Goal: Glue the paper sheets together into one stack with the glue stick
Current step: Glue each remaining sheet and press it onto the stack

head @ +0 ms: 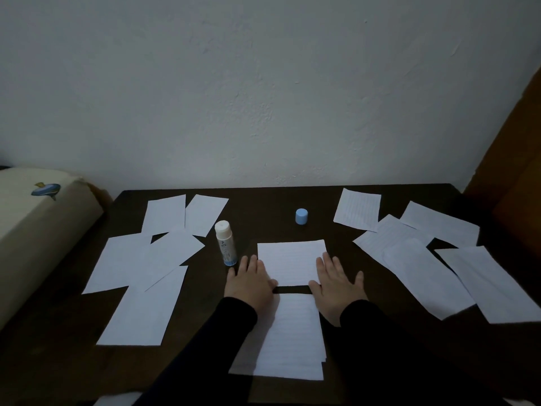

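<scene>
A lined paper sheet [288, 260] lies flat at the middle of the dark table [263, 206]. My left hand [248, 284] lies with straight fingers at its lower left corner. My right hand [336, 285] rests flat on its lower right corner. Closer to me lies a stack of lined sheets [292, 338], partly under my wrists. The glue stick [226, 243] stands upright with its cap off, just left of the middle sheet. Its blue cap [301, 216] stands apart, farther back.
Several blank sheets [146, 268] overlap on the left side of the table, several lined ones [421, 253] on the right. A cream cushion [35, 230] borders the left edge, a brown wooden surface [515, 171] the right. A white wall stands behind.
</scene>
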